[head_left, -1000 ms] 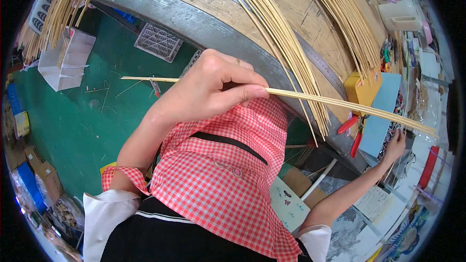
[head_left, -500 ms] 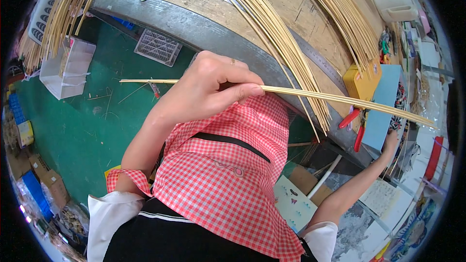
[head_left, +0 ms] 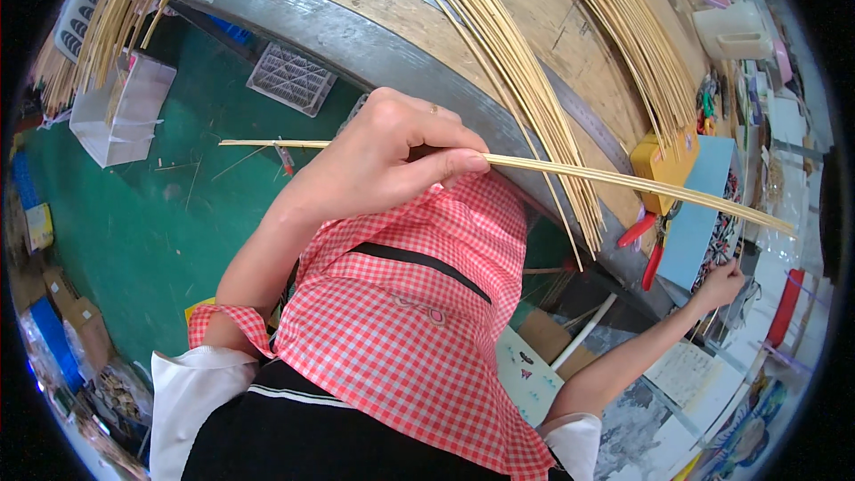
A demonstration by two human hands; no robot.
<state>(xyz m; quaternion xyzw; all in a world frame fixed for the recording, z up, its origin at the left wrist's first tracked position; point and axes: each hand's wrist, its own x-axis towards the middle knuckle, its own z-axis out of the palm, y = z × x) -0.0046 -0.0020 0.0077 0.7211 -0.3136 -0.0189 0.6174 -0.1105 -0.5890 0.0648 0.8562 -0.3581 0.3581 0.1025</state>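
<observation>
Left hand [head_left: 392, 165] grips bamboo strips [head_left: 623, 183]; right hand [head_left: 720, 285] below their tips.

Looking steeply down from head height, close over the red checked apron [head_left: 419, 321], facing the wooden workbench [head_left: 543, 31] at the top and green floor [head_left: 151, 232] at left; fisheye bending edges toward the rim.

Red pliers [head_left: 646, 248], white paper bag [head_left: 125, 110], grey grate [head_left: 290, 79].
</observation>
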